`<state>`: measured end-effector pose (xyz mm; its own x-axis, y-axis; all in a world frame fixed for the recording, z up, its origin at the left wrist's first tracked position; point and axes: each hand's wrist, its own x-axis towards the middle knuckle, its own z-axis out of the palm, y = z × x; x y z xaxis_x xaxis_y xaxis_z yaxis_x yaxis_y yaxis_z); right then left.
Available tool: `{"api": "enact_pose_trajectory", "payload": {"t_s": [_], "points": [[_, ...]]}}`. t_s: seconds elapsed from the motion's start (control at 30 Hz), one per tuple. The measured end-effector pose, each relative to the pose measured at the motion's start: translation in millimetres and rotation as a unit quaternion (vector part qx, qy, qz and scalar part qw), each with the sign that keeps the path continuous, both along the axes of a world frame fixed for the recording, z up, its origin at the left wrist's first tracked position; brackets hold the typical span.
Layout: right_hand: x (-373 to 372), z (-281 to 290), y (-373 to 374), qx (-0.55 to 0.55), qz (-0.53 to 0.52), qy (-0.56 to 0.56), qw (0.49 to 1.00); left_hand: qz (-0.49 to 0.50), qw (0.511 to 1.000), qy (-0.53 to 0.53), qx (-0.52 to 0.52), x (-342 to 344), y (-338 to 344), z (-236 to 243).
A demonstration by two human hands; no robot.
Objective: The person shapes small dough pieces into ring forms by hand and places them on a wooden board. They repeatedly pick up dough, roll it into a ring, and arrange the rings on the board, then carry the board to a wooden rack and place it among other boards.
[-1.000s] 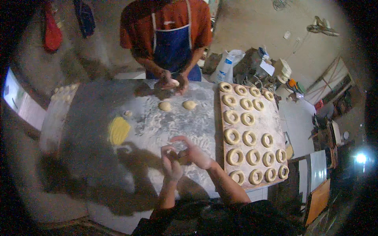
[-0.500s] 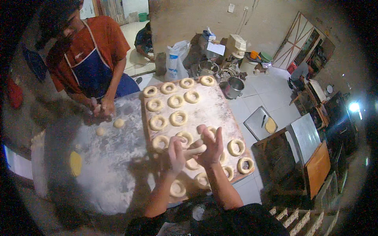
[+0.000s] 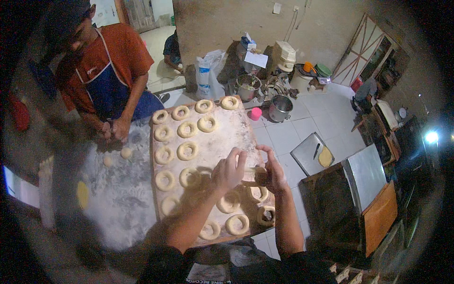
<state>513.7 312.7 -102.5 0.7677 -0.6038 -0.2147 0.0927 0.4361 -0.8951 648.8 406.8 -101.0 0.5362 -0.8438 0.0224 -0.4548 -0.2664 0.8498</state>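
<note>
Above the wooden board, my left hand (image 3: 229, 171) and my right hand (image 3: 275, 174) hold a piece of pale dough (image 3: 254, 176) between them. The dough spans the gap between the hands, its ends hidden by my fingers; whether it is a closed ring cannot be seen. Pale dough rings (image 3: 187, 151) lie in rows on the floured board (image 3: 222, 146), several of them under and around my forearms. One ring (image 3: 266, 215) sits by the board's near right corner, below my right wrist.
A floured table (image 3: 130, 203) adjoins the board's left side, with small dough balls (image 3: 126, 153) and a yellow dough piece (image 3: 82, 194). A co-worker in an apron (image 3: 106, 94) works there. Metal pots (image 3: 280, 108), a tray (image 3: 307, 154) and a metal-topped cabinet (image 3: 364, 175) stand right.
My view has shifted, so the board appears farther left. My hands have moved right over the board relative to the rings, and the dough now spans between them. The co-worker's hands have come together.
</note>
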Motion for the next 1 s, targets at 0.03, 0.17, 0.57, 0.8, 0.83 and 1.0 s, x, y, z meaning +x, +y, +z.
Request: {"api": "enact_pose_trajectory", "payload": {"t_s": [0.03, 0.17, 0.57, 0.8, 0.83, 1.0], "points": [[-4, 1, -8, 0.016, 0.003, 0.014, 1.000, 0.010, 1.000, 0.001, 0.029, 2, -9, -1], [5, -4, -45, -0.038, 0.006, 0.120, 0.992, -0.002, 0.998, 0.029, 0.052, 11, -56, -8], [2, -126, -76, -0.565, -0.025, 0.348, 0.747, -0.129, 0.943, -0.210, 0.225, 25, -26, -23], [114, -40, 65, -0.394, 0.016, 0.196, 0.898, 0.069, 0.982, -0.177, 0.007, 89, 94, -38], [157, -41, 97, -0.481, 0.060, 0.149, 0.862, 0.109, 0.983, -0.145, 0.027, 113, 130, -46], [359, -85, 236, -0.403, 0.392, 0.035, 0.826, 0.350, 0.933, -0.084, -0.019, 215, 325, -84]]}}
